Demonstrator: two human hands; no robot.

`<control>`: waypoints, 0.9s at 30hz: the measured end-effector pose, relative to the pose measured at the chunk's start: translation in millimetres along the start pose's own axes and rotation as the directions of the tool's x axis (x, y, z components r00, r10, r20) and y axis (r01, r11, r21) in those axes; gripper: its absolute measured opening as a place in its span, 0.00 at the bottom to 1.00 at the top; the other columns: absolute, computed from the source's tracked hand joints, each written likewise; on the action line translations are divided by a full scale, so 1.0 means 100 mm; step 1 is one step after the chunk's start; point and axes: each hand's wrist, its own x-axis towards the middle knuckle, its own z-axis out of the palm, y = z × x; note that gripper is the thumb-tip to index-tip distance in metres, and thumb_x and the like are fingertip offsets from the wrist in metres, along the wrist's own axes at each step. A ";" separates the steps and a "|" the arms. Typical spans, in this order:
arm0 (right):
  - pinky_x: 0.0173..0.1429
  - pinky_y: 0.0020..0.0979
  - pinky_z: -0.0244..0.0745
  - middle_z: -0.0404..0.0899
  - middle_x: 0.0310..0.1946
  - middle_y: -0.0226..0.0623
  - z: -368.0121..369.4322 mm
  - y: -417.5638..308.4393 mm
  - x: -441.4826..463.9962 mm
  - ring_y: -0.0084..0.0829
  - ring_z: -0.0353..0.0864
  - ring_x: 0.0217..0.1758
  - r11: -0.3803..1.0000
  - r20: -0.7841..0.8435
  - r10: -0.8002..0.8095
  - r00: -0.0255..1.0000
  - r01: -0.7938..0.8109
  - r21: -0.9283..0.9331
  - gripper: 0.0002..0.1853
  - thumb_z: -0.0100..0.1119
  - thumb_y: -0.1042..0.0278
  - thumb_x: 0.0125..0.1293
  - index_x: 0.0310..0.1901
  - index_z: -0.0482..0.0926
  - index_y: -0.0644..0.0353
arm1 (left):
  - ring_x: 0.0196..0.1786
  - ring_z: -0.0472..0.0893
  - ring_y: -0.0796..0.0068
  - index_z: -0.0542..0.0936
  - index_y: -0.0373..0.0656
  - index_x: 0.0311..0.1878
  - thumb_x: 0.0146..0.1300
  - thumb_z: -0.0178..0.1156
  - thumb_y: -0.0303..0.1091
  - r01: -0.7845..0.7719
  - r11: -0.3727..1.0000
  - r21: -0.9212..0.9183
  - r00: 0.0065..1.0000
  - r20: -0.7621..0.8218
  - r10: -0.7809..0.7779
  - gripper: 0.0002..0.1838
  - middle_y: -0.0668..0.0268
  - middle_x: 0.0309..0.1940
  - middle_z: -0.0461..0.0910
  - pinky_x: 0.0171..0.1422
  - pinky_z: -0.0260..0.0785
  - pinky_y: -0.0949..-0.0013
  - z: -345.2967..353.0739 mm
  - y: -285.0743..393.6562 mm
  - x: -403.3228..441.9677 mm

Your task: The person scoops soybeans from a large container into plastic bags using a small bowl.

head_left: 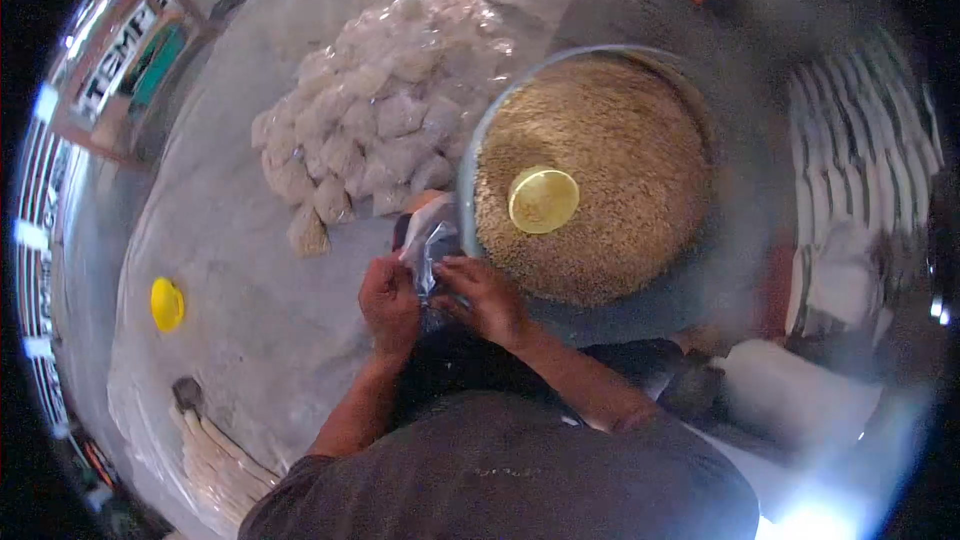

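A clear, shiny plastic bag (431, 246) is between my hands, just in front of my lap. My left hand (389, 298) is closed in a fist on the bag's left side. From the right, my right hand (490, 302) has its fingers curled against the bag's lower edge. What the bag holds, if anything, I cannot make out. Right beside my hands stands a large round basin (467, 190) full of pale tan grains or beans (620, 140). A translucent yellow bowl (544, 200) rests on the grains, with some of them inside it.
A heap of filled clear bags (385, 115) lies ahead on a grey sheet (220, 230). Toward the left sits a small bright yellow cup or bowl (167, 304). Pale long items in plastic (220, 455) are at lower left. Stacked white sacks (850, 140) stand at right.
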 end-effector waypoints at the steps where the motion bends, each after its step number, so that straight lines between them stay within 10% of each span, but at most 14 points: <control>1: 0.57 0.34 0.78 0.83 0.48 0.42 0.11 0.17 -0.03 0.38 0.83 0.54 0.983 0.051 0.082 0.995 -0.089 0.158 0.14 0.61 0.62 0.72 0.55 0.83 0.55 | 0.35 0.79 0.69 0.82 0.38 0.47 0.69 0.65 0.39 0.030 0.999 0.024 0.995 -0.096 -0.027 0.13 0.60 0.30 0.79 0.44 0.72 0.63 0.11 0.13 0.04; 4: 0.44 0.38 0.79 0.85 0.39 0.40 0.14 0.44 0.02 0.39 0.86 0.39 0.959 -0.122 0.216 0.969 -0.187 0.212 0.11 0.59 0.61 0.72 0.48 0.83 0.55 | 0.37 0.80 0.64 0.82 0.38 0.45 0.68 0.67 0.41 0.025 0.962 0.272 0.990 -0.141 0.015 0.15 0.59 0.33 0.80 0.46 0.73 0.61 0.03 0.35 0.24; 6: 0.39 0.45 0.78 0.84 0.32 0.42 0.20 0.64 0.07 0.46 0.85 0.33 0.933 -0.497 0.345 0.796 -0.233 0.274 0.11 0.57 0.57 0.71 0.45 0.82 0.54 | 0.38 0.81 0.60 0.80 0.36 0.46 0.65 0.70 0.43 -0.301 0.739 0.603 0.864 -0.155 0.479 0.19 0.57 0.35 0.80 0.45 0.73 0.59 0.01 0.43 0.31; 10: 0.39 0.46 0.79 0.83 0.32 0.44 0.16 0.79 -0.10 0.46 0.86 0.34 0.910 -0.538 0.414 0.734 -0.311 0.275 0.09 0.57 0.63 0.70 0.45 0.82 0.56 | 0.48 0.82 0.51 0.75 0.35 0.56 0.67 0.67 0.51 -0.697 0.640 0.323 0.717 0.309 0.626 0.29 0.53 0.47 0.81 0.51 0.76 0.55 0.20 0.57 -0.04; 11: 0.41 0.45 0.79 0.83 0.33 0.43 0.00 0.74 -0.13 0.46 0.85 0.36 0.951 -0.567 0.309 0.763 -0.243 0.191 0.10 0.56 0.63 0.71 0.46 0.82 0.57 | 0.50 0.82 0.51 0.74 0.35 0.58 0.68 0.65 0.52 -0.233 0.972 -0.012 0.890 0.401 0.218 0.29 0.52 0.49 0.81 0.54 0.77 0.55 0.22 0.65 0.02; 12: 0.43 0.44 0.79 0.84 0.35 0.43 -0.33 0.55 -0.19 0.46 0.85 0.37 0.980 -0.582 0.200 0.788 -0.174 0.101 0.10 0.56 0.62 0.72 0.46 0.82 0.58 | 0.53 0.82 0.51 0.73 0.36 0.59 0.69 0.63 0.53 0.387 0.890 -0.241 0.775 0.608 -0.173 0.30 0.52 0.51 0.81 0.57 0.77 0.54 0.25 0.79 0.15; 14: 0.48 0.43 0.79 0.83 0.38 0.44 -0.87 0.22 -0.33 0.46 0.85 0.42 0.992 -0.507 -0.124 0.853 0.119 -0.043 0.11 0.57 0.63 0.71 0.47 0.82 0.59 | 0.55 0.83 0.52 0.74 0.37 0.59 0.69 0.62 0.50 0.841 0.454 -0.295 0.443 0.857 -0.263 0.27 0.53 0.52 0.81 0.59 0.78 0.54 0.38 0.86 0.28; 16: 0.51 0.45 0.79 0.82 0.40 0.48 -1.26 0.03 -0.43 0.47 0.84 0.48 0.828 -0.325 -0.550 0.770 0.553 -0.090 0.11 0.60 0.64 0.67 0.46 0.82 0.61 | 0.54 0.83 0.56 0.76 0.37 0.56 0.70 0.62 0.45 0.685 0.630 -0.365 0.510 0.858 -0.058 0.21 0.56 0.50 0.83 0.58 0.78 0.57 0.65 0.68 0.37; 18: 0.59 0.44 0.77 0.83 0.46 0.47 -1.01 0.57 -0.66 0.46 0.83 0.52 0.983 -0.232 -0.119 0.965 0.148 0.111 0.14 0.61 0.62 0.67 0.49 0.82 0.60 | 0.52 0.84 0.61 0.77 0.38 0.54 0.72 0.59 0.42 0.355 0.839 -0.412 0.582 0.800 0.147 0.17 0.58 0.48 0.83 0.57 0.78 0.58 0.93 0.53 0.37; 21: 0.59 0.43 0.78 0.85 0.52 0.45 -1.22 0.54 -0.80 0.47 0.85 0.53 0.911 -0.120 0.412 0.903 -0.404 0.088 0.20 0.63 0.53 0.68 0.54 0.82 0.57 | 0.46 0.84 0.62 0.79 0.37 0.48 0.69 0.62 0.36 0.714 0.574 -0.401 0.413 0.903 0.118 0.12 0.60 0.41 0.84 0.53 0.75 0.59 1.17 0.67 0.30; 24: 0.51 0.38 0.80 0.86 0.46 0.43 -1.28 0.54 -0.76 0.35 0.87 0.45 0.932 -0.048 0.350 0.935 -0.353 -0.087 0.25 0.72 0.56 0.62 0.57 0.80 0.60 | 0.42 0.84 0.66 0.80 0.38 0.47 0.68 0.63 0.33 0.095 0.992 -0.087 0.233 0.970 0.063 0.10 0.62 0.38 0.84 0.51 0.75 0.63 0.85 0.79 0.33; 25: 0.51 0.40 0.81 0.86 0.43 0.45 -1.23 0.60 -0.69 0.40 0.87 0.43 0.956 -0.098 0.255 0.962 -0.266 -0.122 0.30 0.72 0.51 0.62 0.60 0.78 0.60 | 0.40 0.85 0.65 0.81 0.40 0.46 0.68 0.63 0.32 -0.342 0.933 0.109 0.433 0.900 0.054 0.08 0.59 0.34 0.84 0.47 0.74 0.62 0.81 0.86 0.21; 27: 0.57 0.41 0.80 0.86 0.48 0.46 -1.10 0.95 -0.38 0.43 0.86 0.49 0.866 -0.251 0.491 0.834 -0.498 0.040 0.25 0.69 0.55 0.66 0.59 0.79 0.59 | 0.40 0.86 0.60 0.81 0.41 0.46 0.68 0.62 0.32 -0.298 0.943 0.147 0.645 0.759 0.085 0.08 0.54 0.33 0.84 0.45 0.74 0.60 0.87 0.61 0.01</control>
